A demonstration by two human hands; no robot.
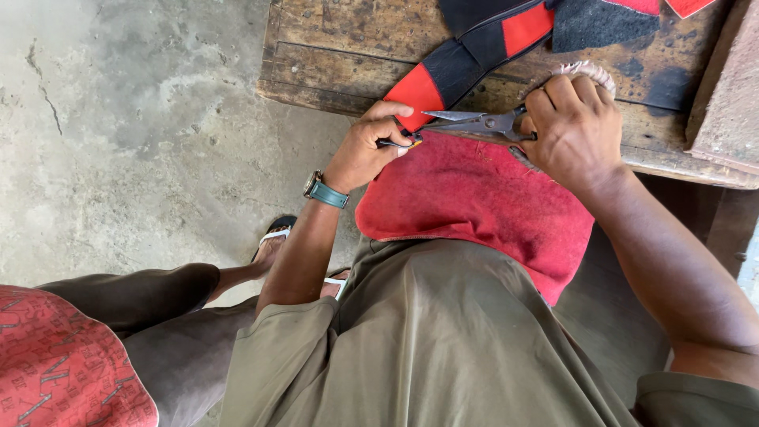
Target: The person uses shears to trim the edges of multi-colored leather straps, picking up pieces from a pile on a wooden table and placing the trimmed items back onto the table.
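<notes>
My right hand point(575, 130) grips the wrapped handles of metal scissors point(474, 122) whose blades point left along the edge of a wooden bench point(332, 59). My left hand point(370, 146), with a teal-strapped watch on its wrist, pinches the end of a red and black strip of material point(466, 59) next to the blade tips, with a small dark tool under its fingers. A red cloth point(474, 202) lies over my lap below both hands.
Black and red material pieces point(601, 20) lie at the bench's far side. A reddish block point(731, 95) stands at the right. Another person in a red patterned garment point(63, 364) sits at lower left, a sandalled foot point(273, 241) on the concrete floor.
</notes>
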